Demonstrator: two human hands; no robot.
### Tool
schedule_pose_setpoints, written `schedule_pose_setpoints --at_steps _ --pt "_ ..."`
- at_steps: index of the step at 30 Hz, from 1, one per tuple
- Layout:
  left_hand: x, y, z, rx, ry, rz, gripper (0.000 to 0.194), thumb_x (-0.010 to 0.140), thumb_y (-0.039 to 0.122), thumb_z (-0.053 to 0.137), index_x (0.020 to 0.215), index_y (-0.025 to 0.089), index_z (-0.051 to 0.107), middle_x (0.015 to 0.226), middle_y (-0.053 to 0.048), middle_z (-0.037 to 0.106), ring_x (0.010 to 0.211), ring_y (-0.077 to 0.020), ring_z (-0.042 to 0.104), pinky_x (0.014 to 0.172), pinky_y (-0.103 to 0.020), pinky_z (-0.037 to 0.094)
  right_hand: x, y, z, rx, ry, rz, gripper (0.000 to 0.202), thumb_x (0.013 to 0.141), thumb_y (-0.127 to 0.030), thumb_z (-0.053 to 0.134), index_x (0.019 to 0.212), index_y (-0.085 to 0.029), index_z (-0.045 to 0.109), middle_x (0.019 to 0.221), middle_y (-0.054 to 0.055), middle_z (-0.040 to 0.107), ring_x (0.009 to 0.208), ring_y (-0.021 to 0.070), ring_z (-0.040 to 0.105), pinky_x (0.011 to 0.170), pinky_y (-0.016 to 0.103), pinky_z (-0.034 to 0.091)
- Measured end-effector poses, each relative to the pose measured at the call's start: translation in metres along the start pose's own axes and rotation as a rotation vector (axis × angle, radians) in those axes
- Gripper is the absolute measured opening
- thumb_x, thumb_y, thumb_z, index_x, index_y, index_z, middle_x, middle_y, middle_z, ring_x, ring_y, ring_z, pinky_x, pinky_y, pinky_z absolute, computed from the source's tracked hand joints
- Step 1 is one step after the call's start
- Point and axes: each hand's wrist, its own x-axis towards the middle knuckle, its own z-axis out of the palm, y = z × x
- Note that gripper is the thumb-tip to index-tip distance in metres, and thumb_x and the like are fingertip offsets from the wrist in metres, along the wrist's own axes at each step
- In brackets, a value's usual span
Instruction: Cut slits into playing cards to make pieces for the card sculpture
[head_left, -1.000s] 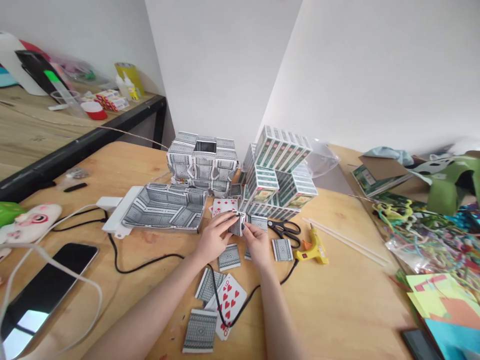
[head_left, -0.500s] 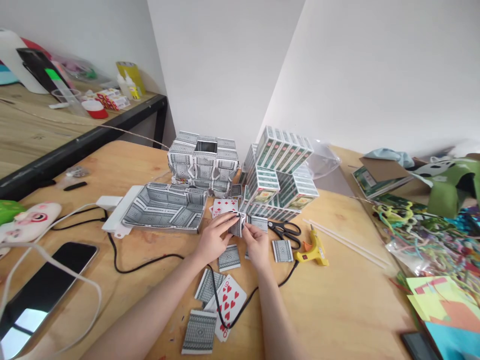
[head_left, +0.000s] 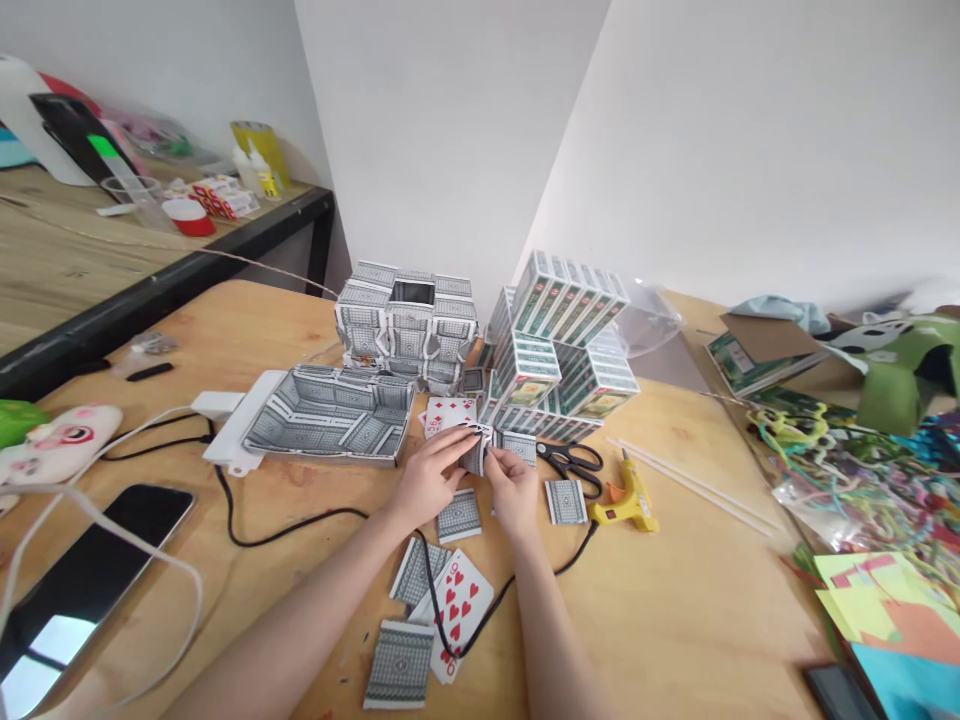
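Both hands meet at the middle of the table over one small folded playing card (head_left: pixel 474 458). My left hand (head_left: pixel 430 478) has its fingers closed on the card's left and upper side. On the card's right edge, my right hand (head_left: pixel 513 488) pinches it between thumb and fingers. Folded grey-backed cards (head_left: pixel 459 516) lie just below the hands, with another (head_left: pixel 565 502) to the right. A nine of hearts (head_left: pixel 461 605) sits nearer me under a black cable. Behind the hands stand a structure built of cards (head_left: pixel 409 325) and an open card-covered tray (head_left: pixel 334 415).
Stacked card boxes (head_left: pixel 562 345) rise behind my right hand. Black scissors (head_left: pixel 574 465) and a yellow glue gun (head_left: pixel 630 498) lie to the right, beside white sticks (head_left: pixel 697 485). A phone (head_left: pixel 94 585) and white cables are at the left.
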Motion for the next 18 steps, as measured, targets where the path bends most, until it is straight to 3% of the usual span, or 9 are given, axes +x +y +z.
schedule_pose_setpoints --at_steps 8,14,18 --pt "0.0019 0.0013 -0.0006 0.026 -0.015 0.033 0.054 0.07 0.0 0.052 0.118 0.025 0.052 0.12 -0.004 0.056 0.114 -0.0193 0.049 0.097 -0.042 0.043 -0.0001 0.0015 0.0005 -0.077 0.071 -0.032 0.023 0.074 -0.034 0.056 0.076 -0.014 0.067 0.072 0.003 0.068 0.066 0.0175 0.059 0.061 0.026 0.044" --pt "0.0015 0.0024 -0.0019 0.055 0.005 0.014 0.053 0.072 0.002 0.052 0.119 0.026 0.05 0.121 -0.004 0.055 0.115 -0.0203 0.047 0.098 -0.044 0.041 -0.0009 0.0022 -0.0017 -0.069 0.087 -0.056 0.033 0.079 -0.04 0.049 0.064 -0.014 0.062 0.058 -0.001 0.06 0.056 0.0134 0.052 0.054 0.023 0.04" --pt "0.0012 0.0031 -0.0029 0.076 0.048 -0.002 0.051 0.074 0.006 0.051 0.12 0.027 0.049 0.121 -0.004 0.055 0.115 -0.0214 0.047 0.098 -0.045 0.041 -0.0034 0.0006 0.0021 0.047 -0.019 -0.071 0.027 0.075 -0.036 0.057 0.091 -0.016 0.063 0.09 0.005 0.068 0.083 0.0198 0.06 0.074 0.03 0.047"
